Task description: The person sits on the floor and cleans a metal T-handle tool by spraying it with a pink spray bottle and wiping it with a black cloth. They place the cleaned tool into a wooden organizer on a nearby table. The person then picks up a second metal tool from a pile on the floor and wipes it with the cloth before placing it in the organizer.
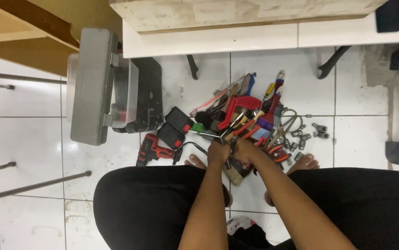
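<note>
Both hands reached into the tool pile (250, 118). The left hand (218, 153) and right hand (245, 150) looked curled together, but I could not tell around what.

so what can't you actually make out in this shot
Head view only:
- Left hand and right hand: both reach into the tool pile; what each grips is too small and tangled to tell.
- Tool box: its contents are hidden by the grey lid.
- Metal sockets: too small to tell apart.
- Feet: mostly hidden by the black-clad legs.
</note>
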